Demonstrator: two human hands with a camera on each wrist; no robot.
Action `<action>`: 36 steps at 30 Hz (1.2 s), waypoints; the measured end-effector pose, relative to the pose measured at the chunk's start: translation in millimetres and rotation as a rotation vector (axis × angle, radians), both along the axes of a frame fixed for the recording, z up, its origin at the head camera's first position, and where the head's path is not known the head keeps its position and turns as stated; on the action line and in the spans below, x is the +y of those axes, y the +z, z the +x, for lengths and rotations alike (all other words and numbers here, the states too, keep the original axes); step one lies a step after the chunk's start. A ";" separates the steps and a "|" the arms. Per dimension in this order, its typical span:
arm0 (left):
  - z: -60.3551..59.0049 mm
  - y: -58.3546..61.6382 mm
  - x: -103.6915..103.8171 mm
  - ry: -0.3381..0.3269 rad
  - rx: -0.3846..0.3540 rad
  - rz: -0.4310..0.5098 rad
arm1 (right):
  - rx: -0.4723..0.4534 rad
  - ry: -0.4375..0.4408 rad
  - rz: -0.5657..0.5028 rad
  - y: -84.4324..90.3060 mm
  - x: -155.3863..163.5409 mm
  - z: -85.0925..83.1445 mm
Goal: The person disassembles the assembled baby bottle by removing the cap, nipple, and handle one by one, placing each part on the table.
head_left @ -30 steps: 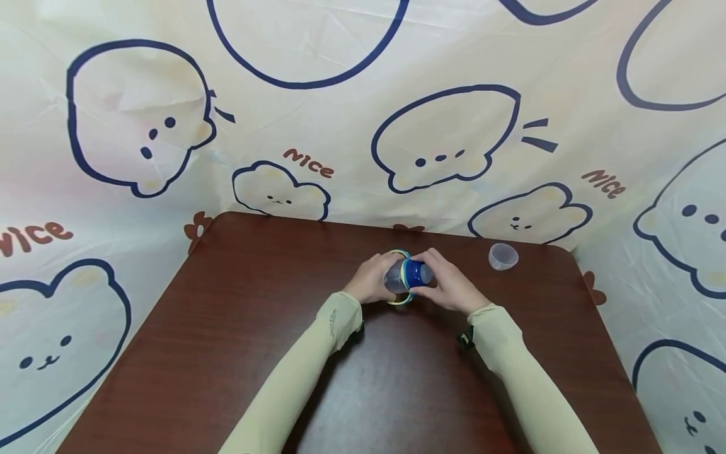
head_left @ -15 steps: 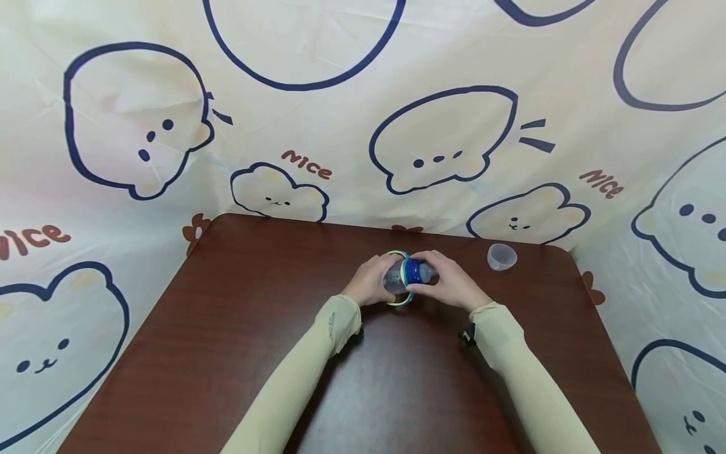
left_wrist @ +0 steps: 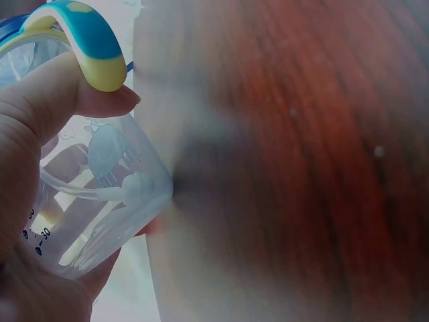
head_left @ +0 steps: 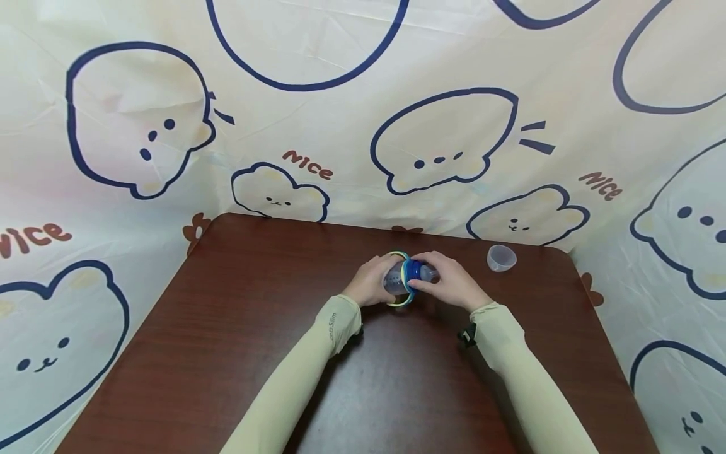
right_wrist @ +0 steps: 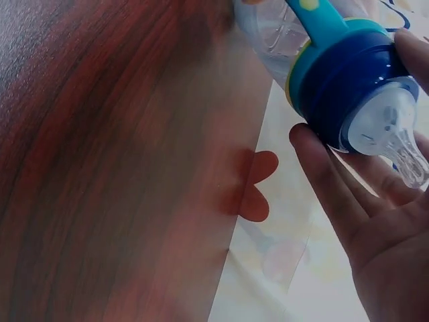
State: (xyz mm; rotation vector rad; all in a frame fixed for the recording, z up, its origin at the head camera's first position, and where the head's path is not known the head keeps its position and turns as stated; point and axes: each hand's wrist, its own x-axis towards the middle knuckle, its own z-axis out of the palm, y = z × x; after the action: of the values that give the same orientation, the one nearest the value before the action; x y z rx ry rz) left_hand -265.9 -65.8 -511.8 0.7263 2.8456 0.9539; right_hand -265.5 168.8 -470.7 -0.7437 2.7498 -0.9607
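Note:
A clear baby bottle (head_left: 394, 280) lies sideways between both hands above the table, its nipple pointing right. My left hand (head_left: 370, 280) grips the clear body; in the left wrist view the bottle's base (left_wrist: 127, 194) shows printed marks and a straw with a weight inside. Around the neck sits a blue-and-yellow handle ring (right_wrist: 322, 27). My right hand (head_left: 450, 282) holds the dark blue collar (right_wrist: 355, 80) between thumb and fingers. The clear nipple (right_wrist: 385, 124) projects from the collar toward the right palm.
A clear dome-shaped cap (head_left: 501, 258) stands at the back right of the brown table (head_left: 272, 284). A cartoon-printed curtain (head_left: 351, 126) hangs behind the table and along both sides.
The right fingers have shifted slightly around the blue collar, and more of the nipple shows. The left hand keeps its grip in nearly the same place.

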 end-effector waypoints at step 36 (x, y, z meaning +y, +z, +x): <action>-0.7 -1.1 0.6 -0.014 0.029 -0.028 | -0.051 -0.017 -0.010 4.8 2.0 4.8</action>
State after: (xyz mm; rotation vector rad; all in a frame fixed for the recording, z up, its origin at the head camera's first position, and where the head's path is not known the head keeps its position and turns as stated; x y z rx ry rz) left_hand -266.5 -65.2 -513.0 0.7630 2.8688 0.9071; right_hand -260.7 170.8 -466.0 -0.6883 2.7135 -0.9832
